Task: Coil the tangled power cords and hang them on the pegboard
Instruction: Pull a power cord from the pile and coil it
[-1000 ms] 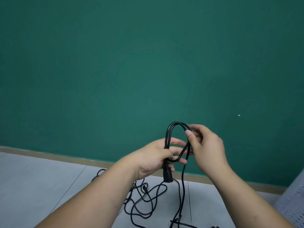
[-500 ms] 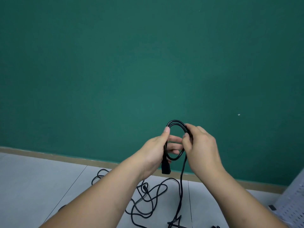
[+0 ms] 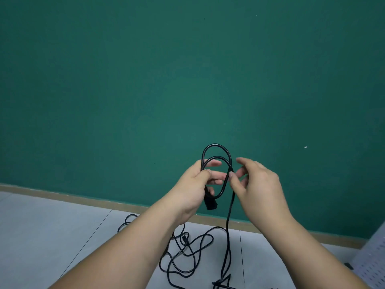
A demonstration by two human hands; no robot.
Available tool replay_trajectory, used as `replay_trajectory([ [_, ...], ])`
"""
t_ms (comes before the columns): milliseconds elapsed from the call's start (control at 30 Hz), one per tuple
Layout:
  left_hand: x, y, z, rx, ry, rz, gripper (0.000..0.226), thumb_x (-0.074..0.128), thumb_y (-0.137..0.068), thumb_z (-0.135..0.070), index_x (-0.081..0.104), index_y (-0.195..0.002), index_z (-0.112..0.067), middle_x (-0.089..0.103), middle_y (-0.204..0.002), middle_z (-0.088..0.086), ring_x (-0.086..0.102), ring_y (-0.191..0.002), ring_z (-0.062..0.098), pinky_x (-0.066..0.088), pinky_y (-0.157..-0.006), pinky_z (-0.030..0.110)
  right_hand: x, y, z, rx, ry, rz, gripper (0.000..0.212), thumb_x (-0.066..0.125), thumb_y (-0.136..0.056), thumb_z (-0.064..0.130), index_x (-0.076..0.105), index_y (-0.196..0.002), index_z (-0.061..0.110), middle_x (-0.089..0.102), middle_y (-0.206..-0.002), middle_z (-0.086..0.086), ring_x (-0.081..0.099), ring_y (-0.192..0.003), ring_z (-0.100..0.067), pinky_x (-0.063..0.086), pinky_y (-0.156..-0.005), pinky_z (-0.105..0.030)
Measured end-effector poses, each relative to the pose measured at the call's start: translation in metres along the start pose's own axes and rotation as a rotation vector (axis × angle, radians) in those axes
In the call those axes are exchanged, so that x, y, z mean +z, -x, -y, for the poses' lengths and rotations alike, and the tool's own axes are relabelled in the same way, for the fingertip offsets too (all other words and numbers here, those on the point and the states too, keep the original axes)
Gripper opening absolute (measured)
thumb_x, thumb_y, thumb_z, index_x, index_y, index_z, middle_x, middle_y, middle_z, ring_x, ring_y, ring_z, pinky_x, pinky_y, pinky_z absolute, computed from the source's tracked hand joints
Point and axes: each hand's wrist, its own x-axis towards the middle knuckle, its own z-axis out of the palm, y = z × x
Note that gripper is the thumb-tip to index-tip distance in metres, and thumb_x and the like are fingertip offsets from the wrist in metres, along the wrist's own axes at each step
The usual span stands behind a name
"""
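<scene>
The power cord is black. Part of it is gathered into two narrow oval loops held in the air in front of the green wall. The loops stand upright, with their long axis running vertically and their rounded tops pointing up. The cord's black plug hangs just below the left hand, pointing down.

The left hand grips the left side of the loops, thumb across the front and fingers behind, reaching through the ovals.

The right hand is just beside the right side of the loops. Its fingers are spread, mostly straight and slightly blurred. Its thumb tip rests against the cord where the free strand leaves the coil.

That strand drops straight down to the grey floor, where more black cable lies in a loose tangle below the forearms.

A white perforated pegboard shows at the lower right edge, well apart from the coil.
</scene>
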Motion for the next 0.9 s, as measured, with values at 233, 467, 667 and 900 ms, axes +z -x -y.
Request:
replay_trajectory([
  [233,0.005,0.002,0.002,0.031,-0.272,0.084,0.039,0.039,-0.105,-0.004,0.068,-0.125,-0.022,0.077,-0.111,-0.019,0.069,-0.112,0.011,0.045,-0.087,0.035,-0.004,-0.003,0.005,0.157,-0.170,-0.119,0.025,0.068,-0.100,0.028,0.071,-0.124,0.022,0.067,-0.076,0.009,0.068,-0.068,-0.010,0.056,-0.078,-0.031],
  [467,0.009,0.000,0.005,0.047,-0.271,0.145,0.049,0.031,-0.102,0.008,0.067,-0.120,-0.019,0.077,-0.111,-0.005,0.067,-0.099,0.001,0.045,-0.077,0.015,0.000,-0.007,-0.004,0.157,-0.164,-0.098,0.018,0.061,-0.104,0.024,0.077,-0.104,0.019,0.066,-0.089,0.005,0.060,-0.080,-0.014,0.036,-0.072,-0.024],
  [667,0.009,-0.003,0.016,-0.013,-0.346,0.182,0.030,0.043,-0.103,0.000,0.064,-0.116,-0.017,0.077,-0.093,-0.011,0.069,-0.093,0.005,0.047,-0.080,0.027,0.009,-0.009,0.001,0.285,-0.324,-0.007,0.020,0.052,-0.105,0.032,0.065,-0.090,0.026,0.064,-0.092,0.002,0.060,-0.081,-0.013,0.040,-0.072,-0.031],
  [900,0.010,0.005,0.009,0.003,-0.341,0.309,0.035,0.028,-0.095,0.006,0.053,-0.111,-0.014,0.075,-0.085,0.006,0.071,-0.085,0.020,0.045,-0.087,0.035,0.003,-0.011,-0.002,0.262,-0.325,0.042,0.019,0.055,-0.107,0.029,0.070,-0.096,0.029,0.066,-0.061,0.000,0.063,-0.054,-0.012,0.046,-0.056,-0.022],
])
